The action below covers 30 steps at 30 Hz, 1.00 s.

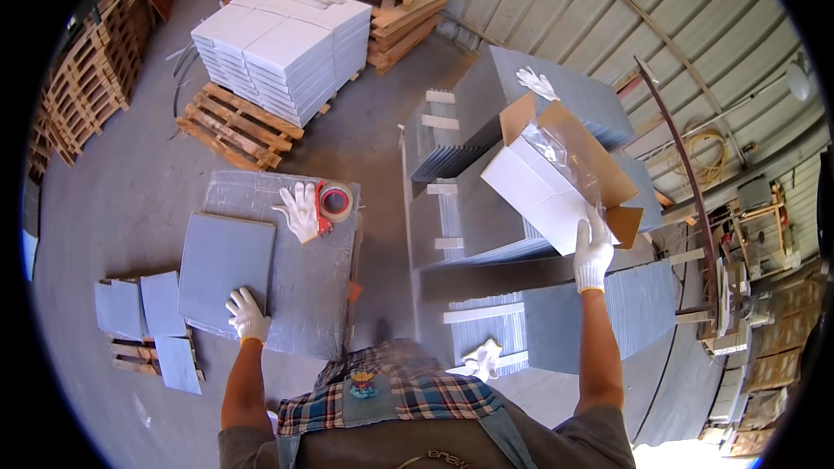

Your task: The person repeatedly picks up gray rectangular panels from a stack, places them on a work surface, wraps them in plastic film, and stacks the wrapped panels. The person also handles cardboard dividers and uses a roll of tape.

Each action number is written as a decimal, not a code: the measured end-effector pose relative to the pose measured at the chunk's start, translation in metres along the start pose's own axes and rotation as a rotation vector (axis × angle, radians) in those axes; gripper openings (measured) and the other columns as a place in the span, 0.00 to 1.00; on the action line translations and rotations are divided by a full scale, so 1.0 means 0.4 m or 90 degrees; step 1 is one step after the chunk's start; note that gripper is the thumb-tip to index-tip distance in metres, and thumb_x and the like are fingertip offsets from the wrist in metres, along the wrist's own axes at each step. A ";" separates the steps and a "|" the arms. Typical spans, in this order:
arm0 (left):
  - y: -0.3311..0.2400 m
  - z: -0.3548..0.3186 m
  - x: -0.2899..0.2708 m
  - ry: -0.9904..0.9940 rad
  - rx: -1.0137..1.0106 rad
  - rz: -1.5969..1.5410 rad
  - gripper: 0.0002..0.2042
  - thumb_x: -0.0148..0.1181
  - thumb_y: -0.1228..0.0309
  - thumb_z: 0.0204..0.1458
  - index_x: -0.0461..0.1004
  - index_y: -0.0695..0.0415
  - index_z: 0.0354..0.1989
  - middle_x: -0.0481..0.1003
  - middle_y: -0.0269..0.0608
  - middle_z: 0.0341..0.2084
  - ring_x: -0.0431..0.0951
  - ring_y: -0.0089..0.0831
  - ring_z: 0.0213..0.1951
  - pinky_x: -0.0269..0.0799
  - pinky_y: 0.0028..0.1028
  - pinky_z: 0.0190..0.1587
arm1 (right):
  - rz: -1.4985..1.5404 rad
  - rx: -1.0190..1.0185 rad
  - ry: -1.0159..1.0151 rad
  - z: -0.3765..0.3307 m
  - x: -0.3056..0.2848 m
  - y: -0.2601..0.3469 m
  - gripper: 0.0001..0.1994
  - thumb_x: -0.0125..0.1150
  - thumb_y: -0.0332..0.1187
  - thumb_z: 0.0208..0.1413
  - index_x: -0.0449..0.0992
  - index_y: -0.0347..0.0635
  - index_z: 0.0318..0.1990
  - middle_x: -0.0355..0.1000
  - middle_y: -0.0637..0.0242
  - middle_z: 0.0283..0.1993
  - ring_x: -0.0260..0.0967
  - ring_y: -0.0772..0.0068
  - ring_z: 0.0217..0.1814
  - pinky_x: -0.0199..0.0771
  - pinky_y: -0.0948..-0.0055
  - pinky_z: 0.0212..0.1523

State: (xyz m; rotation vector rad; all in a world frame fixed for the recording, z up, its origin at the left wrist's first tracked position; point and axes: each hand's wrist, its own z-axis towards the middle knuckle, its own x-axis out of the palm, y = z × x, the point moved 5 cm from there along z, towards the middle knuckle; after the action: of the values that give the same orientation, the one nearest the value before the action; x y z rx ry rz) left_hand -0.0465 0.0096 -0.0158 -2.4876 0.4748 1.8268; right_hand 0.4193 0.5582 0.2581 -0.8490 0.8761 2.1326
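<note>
My left hand [248, 316], in a white knit glove, lies with fingers spread on the lower right corner of a square grey slab [228, 262]. That slab rests on a larger grey, film-covered work surface [308, 295]. My right hand [593, 252], also gloved, grips the near end of a white cardboard box [534, 187]. The box is tilted, its brown flaps [601, 161] stand open, and crumpled clear plastic [560, 149] shows inside. Below the box are stacks of upright grey slabs [491, 191]. My right thumb and part of the grip are hidden.
A spare glove [299, 210] and a tape dispenser [334, 201] lie on the work surface. Further gloves rest on the slab stack [537, 83] and near my waist [480, 360]. White boxes [282, 43] stand on a pallet [236, 128]. Loose slabs [162, 304] sit at left.
</note>
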 end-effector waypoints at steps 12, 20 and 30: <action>-0.011 -0.020 0.008 -0.018 0.006 -0.029 0.49 0.79 0.71 0.35 0.54 0.57 0.68 0.55 0.50 0.68 0.57 0.55 0.69 0.71 0.56 0.59 | -0.144 0.154 0.226 0.317 0.017 -0.216 0.26 0.59 0.51 0.54 0.81 0.42 0.52 0.79 0.48 0.50 0.77 0.44 0.52 0.74 0.57 0.55; -0.013 -0.022 0.010 -0.016 0.015 -0.040 0.49 0.81 0.68 0.34 0.55 0.58 0.67 0.56 0.50 0.66 0.59 0.54 0.67 0.73 0.54 0.58 | -0.170 0.179 0.325 0.348 0.178 -0.305 0.22 0.58 0.46 0.54 0.82 0.46 0.51 0.78 0.49 0.52 0.75 0.42 0.55 0.73 0.56 0.58; -0.177 -0.051 -0.070 -0.104 0.245 -0.309 0.32 0.73 0.58 0.44 0.69 0.59 0.57 0.72 0.57 0.55 0.71 0.56 0.58 0.72 0.46 0.57 | 0.336 0.245 0.252 0.316 0.179 -0.240 0.10 0.71 0.36 0.52 0.82 0.37 0.33 0.78 0.67 0.28 0.72 0.76 0.31 0.73 0.72 0.36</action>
State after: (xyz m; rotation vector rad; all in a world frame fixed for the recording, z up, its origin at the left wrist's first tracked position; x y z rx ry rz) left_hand -0.0171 0.0798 0.0053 -1.9631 0.1686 1.5526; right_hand 0.4140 0.7317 0.2433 -0.9194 1.8187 2.1291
